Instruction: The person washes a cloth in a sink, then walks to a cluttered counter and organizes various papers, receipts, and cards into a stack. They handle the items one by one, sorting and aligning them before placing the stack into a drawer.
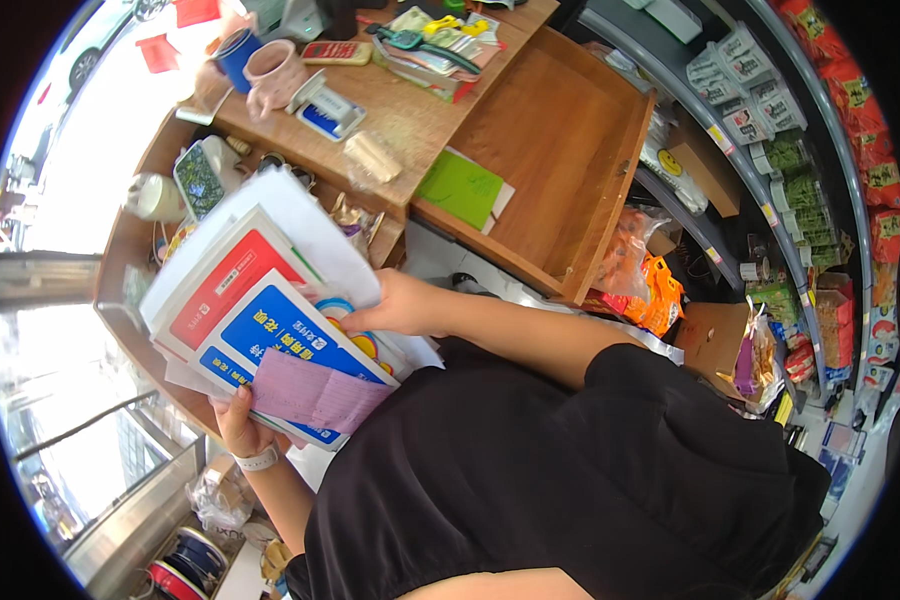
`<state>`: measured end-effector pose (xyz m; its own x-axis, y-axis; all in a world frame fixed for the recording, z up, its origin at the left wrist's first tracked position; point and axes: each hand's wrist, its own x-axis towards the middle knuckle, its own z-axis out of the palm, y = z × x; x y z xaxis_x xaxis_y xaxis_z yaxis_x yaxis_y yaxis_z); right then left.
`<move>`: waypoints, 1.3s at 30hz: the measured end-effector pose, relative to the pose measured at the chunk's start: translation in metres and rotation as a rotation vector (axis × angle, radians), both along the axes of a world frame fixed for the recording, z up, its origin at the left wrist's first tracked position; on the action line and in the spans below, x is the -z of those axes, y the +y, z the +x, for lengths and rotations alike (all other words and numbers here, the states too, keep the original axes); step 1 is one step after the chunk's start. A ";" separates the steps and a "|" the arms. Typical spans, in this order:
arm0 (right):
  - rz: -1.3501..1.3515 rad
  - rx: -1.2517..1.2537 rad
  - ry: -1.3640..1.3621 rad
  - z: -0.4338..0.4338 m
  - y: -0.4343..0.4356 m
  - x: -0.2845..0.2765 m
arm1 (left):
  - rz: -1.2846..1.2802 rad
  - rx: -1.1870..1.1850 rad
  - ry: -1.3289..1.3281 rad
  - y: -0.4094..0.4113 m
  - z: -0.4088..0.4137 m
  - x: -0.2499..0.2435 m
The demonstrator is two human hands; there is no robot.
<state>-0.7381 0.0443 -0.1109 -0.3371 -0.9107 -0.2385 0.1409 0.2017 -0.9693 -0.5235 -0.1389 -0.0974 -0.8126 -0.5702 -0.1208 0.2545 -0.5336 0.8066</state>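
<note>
My left hand, with a pale band at the wrist, grips the lower left edge of a stack of papers and cards, its thumb on top. A blue-and-white printed card lies uppermost, partly covered by a creased pink paper slip. Beneath it are a red-and-white card and large white sheets. My right hand holds the stack's opposite edge, with its fingertips by colourful ring-shaped pieces that look like stickers or cutouts. The fingers under the stack are hidden.
Beyond the stack, a wooden desk carries a pink mug, a blue can and a box of papers. An open wooden drawer holds a green booklet. Shelves of packaged goods stand at right.
</note>
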 end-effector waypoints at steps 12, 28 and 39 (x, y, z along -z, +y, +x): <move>0.166 0.716 -0.552 -0.189 0.263 0.031 | 0.128 0.615 -0.145 0.190 -0.325 0.023; 0.625 0.337 -0.297 -0.469 0.241 0.173 | 0.709 0.324 -0.425 0.260 -0.458 0.214; 0.525 0.403 0.039 -0.473 0.227 0.220 | 0.373 0.533 -0.518 0.246 -0.369 0.150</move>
